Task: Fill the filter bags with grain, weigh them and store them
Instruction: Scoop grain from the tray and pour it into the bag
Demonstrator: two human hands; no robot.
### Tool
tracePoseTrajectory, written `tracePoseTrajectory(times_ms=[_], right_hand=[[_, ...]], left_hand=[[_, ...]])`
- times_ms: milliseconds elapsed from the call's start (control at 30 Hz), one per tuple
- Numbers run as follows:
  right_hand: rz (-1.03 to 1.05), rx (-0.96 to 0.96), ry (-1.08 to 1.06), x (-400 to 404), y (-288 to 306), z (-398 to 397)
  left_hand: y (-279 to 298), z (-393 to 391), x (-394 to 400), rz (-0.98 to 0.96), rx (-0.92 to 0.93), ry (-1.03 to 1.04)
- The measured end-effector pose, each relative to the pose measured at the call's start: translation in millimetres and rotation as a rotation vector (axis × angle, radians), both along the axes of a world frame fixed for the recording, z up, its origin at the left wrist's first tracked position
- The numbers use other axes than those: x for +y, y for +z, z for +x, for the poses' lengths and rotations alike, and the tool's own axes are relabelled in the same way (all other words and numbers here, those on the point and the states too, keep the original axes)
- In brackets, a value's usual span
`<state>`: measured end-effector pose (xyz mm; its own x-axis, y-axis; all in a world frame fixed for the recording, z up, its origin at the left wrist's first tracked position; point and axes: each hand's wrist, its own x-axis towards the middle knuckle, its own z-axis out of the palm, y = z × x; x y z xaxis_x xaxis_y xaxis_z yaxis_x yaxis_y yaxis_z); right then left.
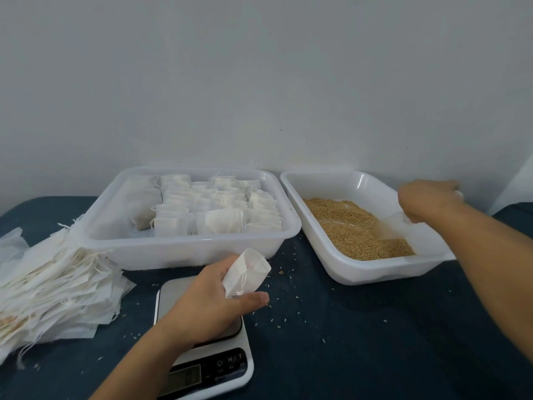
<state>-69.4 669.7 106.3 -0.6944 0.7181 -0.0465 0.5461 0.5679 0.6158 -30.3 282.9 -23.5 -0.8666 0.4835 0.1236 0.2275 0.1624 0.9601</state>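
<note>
My left hand (210,295) holds an empty white filter bag (246,272) with its mouth open, above the kitchen scale (202,368). My right hand (427,199) grips a clear plastic scoop (392,226) whose blade lies in the golden grain (354,229) inside the right white tray (372,272). The left clear tray (190,249) holds several filled filter bags (207,209) standing in rows. A pile of flat empty filter bags (54,287) with drawstrings lies at the left.
Everything sits on a dark blue cloth (360,336) sprinkled with stray grains. A plain white wall rises right behind the trays. The scale's display is dark and partly covered by my left forearm.
</note>
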Motion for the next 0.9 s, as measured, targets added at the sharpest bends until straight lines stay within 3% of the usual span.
tracePoseTrajectory(times_ms=[100,200,333,467,733,900], right_hand=[[-0.047,-0.070,0.024,-1,2,-1],[-0.192,-0.054,0.234,4,-6,0],[-0.560,0.074,0.389,3,-31,3],[-0.806,0.304,0.376,-3,-70,-4],[-0.941,0.725,0.299,-10,-96,-6],[-0.832,0.922,0.289,-21,-86,-9]], left_hand=[[1,2,0,0.008,-0.039,-0.014],[2,3,-1,0.015,-0.041,-0.016],[2,4,-1,0.015,-0.046,-0.006],[1,3,0,-0.037,0.023,0.027],[-4,2,3,0.020,-0.035,0.048],[-6,2,6,0.071,-0.092,0.047]])
